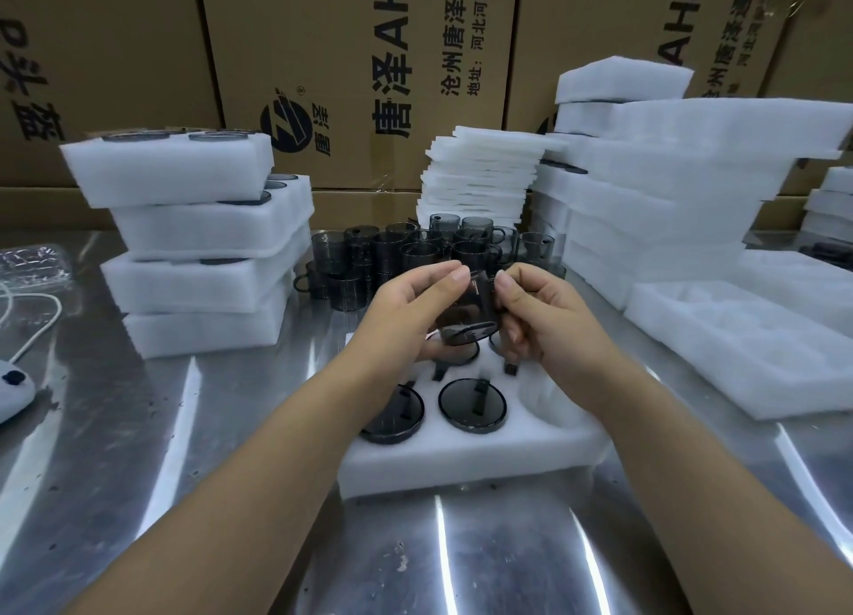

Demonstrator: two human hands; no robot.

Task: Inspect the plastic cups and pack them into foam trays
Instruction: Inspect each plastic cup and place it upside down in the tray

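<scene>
Item in hand: dark smoky plastic cup, centre of frame, tilted with base toward the camera, raised just above the working foam tray. Pinched from both sides: left hand with thumb and fingertips on the left wall, right hand with thumb on top and fingers curled beneath. Grip of each: narrow, closed on the cup. Judged as inspection under way, placement not yet made.

Working foam tray: lower centre, on the steel table. Holds packed cups upside down, bases up; two plainly visible in the near row, at least two more partly hidden beneath the hands. Vacant pocket at near right; likely destination for the held cup.

Progress, as judged: well advanced for this tray, far from finished overall. Loose cups crowded and stacked just behind the hands, unpacked.

Done: filled trays stacked at centre left, dark cup bases showing at the edges.

Supplies: thin foam sheets piled at upper centre; tall foam stack at right, dark shapes showing between some layers; empty tray lying flat at right, pockets unfilled.

Surroundings: printed cardboard boxes across the top of frame; white corded device and clear plastic wrapper at left edge.
</scene>
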